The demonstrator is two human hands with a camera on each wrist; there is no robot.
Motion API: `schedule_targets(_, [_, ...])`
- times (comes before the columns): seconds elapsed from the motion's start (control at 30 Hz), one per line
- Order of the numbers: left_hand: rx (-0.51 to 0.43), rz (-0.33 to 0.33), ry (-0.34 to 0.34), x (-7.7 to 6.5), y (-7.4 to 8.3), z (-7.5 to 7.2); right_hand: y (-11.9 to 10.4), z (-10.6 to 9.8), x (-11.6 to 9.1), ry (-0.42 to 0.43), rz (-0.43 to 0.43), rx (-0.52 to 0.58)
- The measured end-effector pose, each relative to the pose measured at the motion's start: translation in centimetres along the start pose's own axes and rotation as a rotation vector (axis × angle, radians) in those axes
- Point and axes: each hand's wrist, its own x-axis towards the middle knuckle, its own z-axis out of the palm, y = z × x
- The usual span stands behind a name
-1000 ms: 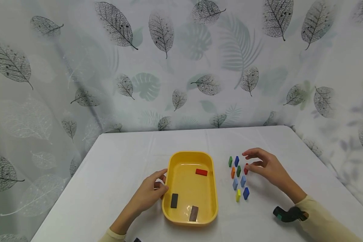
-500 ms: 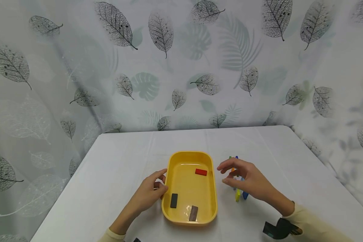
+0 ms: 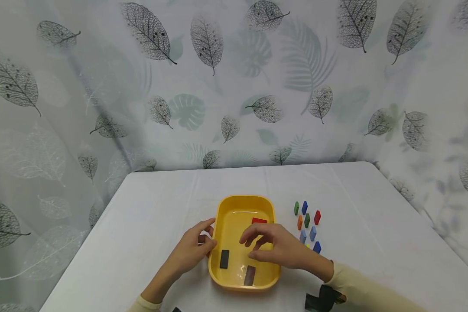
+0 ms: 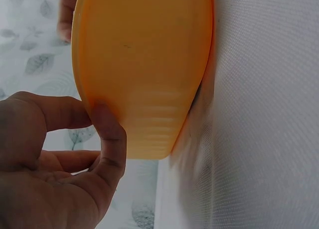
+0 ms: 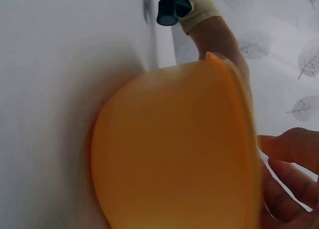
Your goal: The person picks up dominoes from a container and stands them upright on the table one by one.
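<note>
The yellow tray [image 3: 243, 287] stands on the white table, its left rim pinched between the thumb and fingers of my left hand [image 3: 195, 246]. In the left wrist view, the thumb of my left hand [image 4: 65, 154] presses the tray's outer wall [image 4: 144, 49]. Over the tray's right half hovers my right hand [image 3: 278, 248], fingers loosely bent and parted, nothing visible between them. Lying flat in the tray are a black domino [image 3: 224, 259] at left, a brown domino [image 3: 249, 275] near the front and a red domino [image 3: 259, 220], partly hidden behind my right hand.
Right of the tray, several coloured dominoes stand upright, among them a green one [image 3: 296, 208], an orange one [image 3: 300, 222], a red one [image 3: 317, 217] and a dark blue one [image 3: 317, 247]. A leaf-patterned curtain [image 3: 234, 86] surrounds the table [image 3: 171, 195].
My right hand has moved left from beside the standing red domino to above the tray. That domino still stands in its place. My left hand has stayed on the rim.
</note>
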Motion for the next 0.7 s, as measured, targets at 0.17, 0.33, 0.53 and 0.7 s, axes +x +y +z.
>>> schedule_targets(0.17, [0.005,-0.004,-0.003,0.0,0.2,0.0,0.2,1.0,1.0,-0.120,0.002,0.000])
schedule_targets(0.33, [0.011,-0.013,0.007,0.0,0.3,0.0,0.0,1.3,1.8,-0.256,-0.017,0.017])
schedule_targets(0.53, [-0.011,-0.036,0.000,0.0,0.4,0.1,0.0,1.3,2.3,-0.404,0.056,0.006])
schedule_targets(0.7, [-0.039,-0.045,0.000,0.0,0.4,0.0,-0.2,1.1,2.6,-0.490,0.067,-0.061])
